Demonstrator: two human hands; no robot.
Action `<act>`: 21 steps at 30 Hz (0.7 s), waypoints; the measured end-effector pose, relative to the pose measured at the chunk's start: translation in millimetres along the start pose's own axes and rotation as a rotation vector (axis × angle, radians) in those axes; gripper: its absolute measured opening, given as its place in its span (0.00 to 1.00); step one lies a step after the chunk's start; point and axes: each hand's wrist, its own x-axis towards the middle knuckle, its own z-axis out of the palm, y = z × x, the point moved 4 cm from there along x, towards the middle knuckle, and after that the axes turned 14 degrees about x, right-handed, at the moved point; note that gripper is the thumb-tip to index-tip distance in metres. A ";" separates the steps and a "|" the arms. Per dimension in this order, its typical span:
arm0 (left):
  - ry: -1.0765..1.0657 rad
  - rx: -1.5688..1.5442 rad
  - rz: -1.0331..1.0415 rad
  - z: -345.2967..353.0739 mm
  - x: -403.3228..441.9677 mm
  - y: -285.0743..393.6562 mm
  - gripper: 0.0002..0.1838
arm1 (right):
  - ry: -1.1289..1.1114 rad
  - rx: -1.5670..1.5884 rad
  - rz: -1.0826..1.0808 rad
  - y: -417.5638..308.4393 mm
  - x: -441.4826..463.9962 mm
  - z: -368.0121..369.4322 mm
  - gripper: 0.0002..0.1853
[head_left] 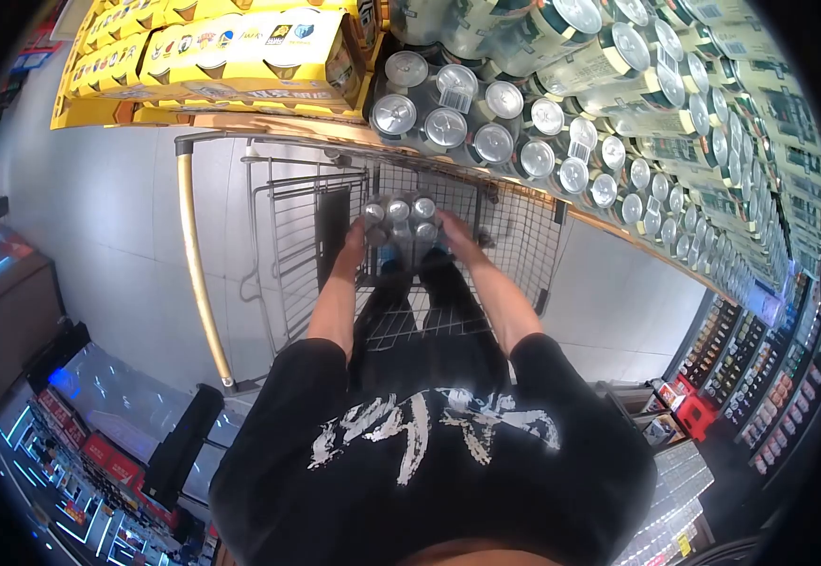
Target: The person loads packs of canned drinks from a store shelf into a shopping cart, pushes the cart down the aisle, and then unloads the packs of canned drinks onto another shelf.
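Note:
Between my two hands is a shrink-wrapped pack of cans (399, 211), its silver can ends facing up. My left hand (355, 243) presses on the pack's left side, and my right hand (456, 236) grips its right side. Both hands' fingers are partly hidden by the pack and slightly blurred. The pack is within the outline of a wire shopping cart (516, 226), low in front of my legs. I cannot tell whether it touches the cart's bottom.
Many wrapped can packs (580, 141) are stacked ahead and to the right. Yellow cartons (240, 64) stand at the upper left. The cart's pale handle bar (205, 274) lies on the left, over the grey tiled floor (127, 217). Product shelves (750, 368) line the far right.

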 end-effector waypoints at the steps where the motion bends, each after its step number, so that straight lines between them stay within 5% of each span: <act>1: -0.010 0.012 0.011 -2.3 7.8 -3.0 0.34 | -0.008 -0.002 0.002 1.1 8.5 2.4 0.34; 4: -0.027 0.044 0.048 -24.6 68.7 -44.6 0.30 | -0.021 -0.026 0.019 0.1 22.7 7.1 0.37; 7: 0.286 0.214 0.029 0.4 -4.0 7.1 0.29 | -0.045 -0.016 0.034 4.6 36.1 4.9 0.39; 12: -0.053 0.172 -0.025 7.1 1.9 13.3 0.36 | -0.087 -0.069 -0.044 -11.6 17.8 20.3 0.37; 17: -0.021 0.209 -0.059 15.4 -2.8 30.1 0.33 | -0.046 -0.080 -0.242 23.4 70.3 12.8 0.29; 21: 0.007 0.299 -0.096 7.9 -4.1 25.2 0.33 | 0.023 -0.159 -0.148 33.9 78.2 -15.3 0.21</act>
